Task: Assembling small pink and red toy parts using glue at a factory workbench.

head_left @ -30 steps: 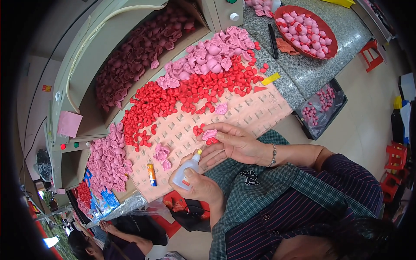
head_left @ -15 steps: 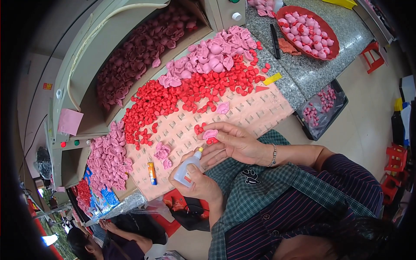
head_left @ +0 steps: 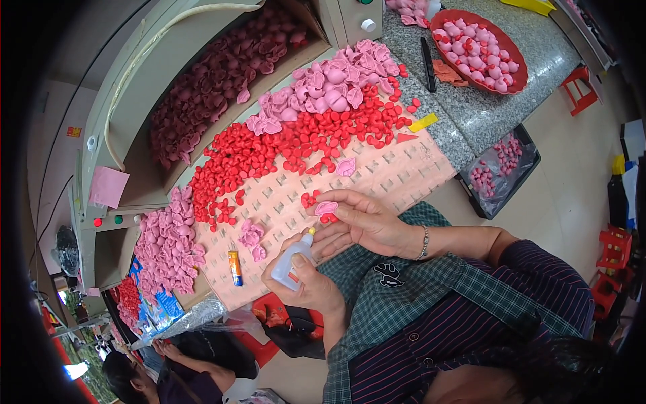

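Note:
My left hand (head_left: 311,288) is wrapped round a small translucent white squeeze bottle (head_left: 287,268). Its yellow-tipped nozzle (head_left: 310,232) points up toward my other hand. Between the thumb and forefinger of my right hand (head_left: 377,225) is a small pink frilled soft piece (head_left: 327,208), just above the nozzle. A red bit (head_left: 329,218) shows right under that piece; whether the two are joined I cannot tell. Beside my right fingertips several red oval pieces (head_left: 309,198) lie on the pink mat (head_left: 282,195). Another pink frilled piece (head_left: 346,166) rests farther up the mat.
Heaps of red pieces (head_left: 269,145) and pink pieces (head_left: 323,84) line the mat's far side, before a grey machine (head_left: 121,87). An orange-and-blue tube (head_left: 235,268) lies near the left. A red bowl (head_left: 517,77) holds pink balls. Another person (head_left: 195,370) sits at lower left.
My hands stay almost still, with the bottle and the pink piece held as before. At lower left the other person has shifted slightly.

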Motion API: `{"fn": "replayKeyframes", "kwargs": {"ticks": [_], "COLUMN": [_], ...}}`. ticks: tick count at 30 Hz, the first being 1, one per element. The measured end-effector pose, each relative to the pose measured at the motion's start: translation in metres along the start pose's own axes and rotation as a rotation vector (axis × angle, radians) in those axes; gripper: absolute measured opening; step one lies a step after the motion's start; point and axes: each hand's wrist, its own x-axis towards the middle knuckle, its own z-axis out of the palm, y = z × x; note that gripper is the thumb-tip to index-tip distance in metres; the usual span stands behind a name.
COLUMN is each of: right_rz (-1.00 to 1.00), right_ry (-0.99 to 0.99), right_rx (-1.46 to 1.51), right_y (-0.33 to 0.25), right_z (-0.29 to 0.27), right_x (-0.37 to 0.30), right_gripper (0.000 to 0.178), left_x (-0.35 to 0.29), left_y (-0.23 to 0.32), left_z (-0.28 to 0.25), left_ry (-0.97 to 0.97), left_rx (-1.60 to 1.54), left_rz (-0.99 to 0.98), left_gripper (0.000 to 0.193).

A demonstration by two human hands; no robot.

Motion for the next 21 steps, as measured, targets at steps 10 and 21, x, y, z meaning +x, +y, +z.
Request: {"fn": "replayKeyframes", "kwargs": {"ticks": [10,21], "right_rz": [-0.013,-0.012], "right_ry": [0.010,-0.004], "right_rx": [-0.045,0.002], "right_y": [0.0018,-0.0005], "right_z": [-0.0004,0.0002], "right_x": [-0.0019,-0.0011], "right_gripper": [0.042,0.041], "left_x": [-0.0012,-0.0022], "left_y": [0.0021,0.0022], "left_z": [0.0004,0.0016], "left_ry": [-0.001,0.030], "left_rx": [0.017,0.027], "left_rz": [-0.008,0.006], "left_gripper": [0.030,0.029]}}
